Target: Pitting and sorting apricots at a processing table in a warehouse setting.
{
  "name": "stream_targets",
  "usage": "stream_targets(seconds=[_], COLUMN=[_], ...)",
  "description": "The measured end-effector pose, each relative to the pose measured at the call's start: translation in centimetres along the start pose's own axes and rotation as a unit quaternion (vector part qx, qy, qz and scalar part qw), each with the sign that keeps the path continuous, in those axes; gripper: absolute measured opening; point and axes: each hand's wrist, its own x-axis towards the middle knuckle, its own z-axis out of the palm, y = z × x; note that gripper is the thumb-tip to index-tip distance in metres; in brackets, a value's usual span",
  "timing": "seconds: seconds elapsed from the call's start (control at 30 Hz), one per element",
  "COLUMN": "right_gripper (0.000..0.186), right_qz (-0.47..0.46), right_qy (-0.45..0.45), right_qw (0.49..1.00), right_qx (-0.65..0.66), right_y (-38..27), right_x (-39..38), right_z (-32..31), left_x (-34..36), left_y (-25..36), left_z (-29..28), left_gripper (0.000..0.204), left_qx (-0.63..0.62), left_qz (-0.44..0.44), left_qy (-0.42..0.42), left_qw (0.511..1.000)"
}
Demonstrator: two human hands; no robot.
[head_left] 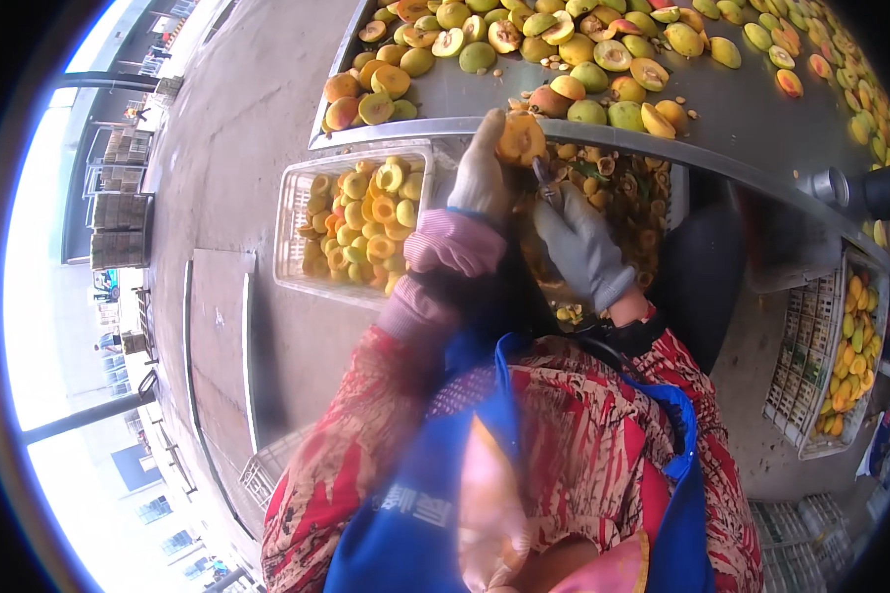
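In a white work glove, my left hand (483,178) is closed around a yellow peach half (520,138), its cut face turned toward me. My right hand (581,237), also gloved, grips a small metal hand tool (547,181) whose tip is at the lower edge of the peach half; its exact shape is too small to tell. Both hands are just in front of the metal table edge. Beneath them is a container of brownish peach scraps and pits (623,193), partly hidden by my right hand and arm.
Whole and cut peaches (583,49) cover much of the metal table (752,109). A white crate (285,227) of peach halves stands left of my hands. At the right are another fruit-filled crate (796,366) and a dark cylindrical object (885,191) by the table edge.
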Motion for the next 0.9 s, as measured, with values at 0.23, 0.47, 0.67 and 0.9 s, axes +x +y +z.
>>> stream_targets(seconds=[0.23, 0.47, 0.67, 0.9], right_gripper=[0.021, 0.038, 0.042, 0.046], right_qz=[-0.052, -0.014, -0.025, -0.034], right_qy=[0.051, 0.023, 0.054, 0.054], right_qw=[0.980, 0.983, 0.966, 0.959], right_qx=[-0.183, -0.184, -0.251, -0.276], right_y=[2.7, 3.3, 2.8, 2.9], right_x=[0.7, 0.9, 0.8, 0.9], right_z=[0.1, 0.2, 0.8, 0.7], left_x=[0.0, 0.5, 1.8, 1.6], left_y=[-4.2, -5.5, -6.5, -6.6], left_z=[-2.1, -2.7, -5.2, -4.8], left_gripper=[0.035, 0.041, 0.043, 0.045], left_qx=[0.028, 0.022, 0.058, 0.058], left_qz=[0.055, 0.065, 0.096, 0.110], left_qy=[0.072, 0.090, 0.079, 0.091], left_qw=[0.995, 0.994, 0.991, 0.988])
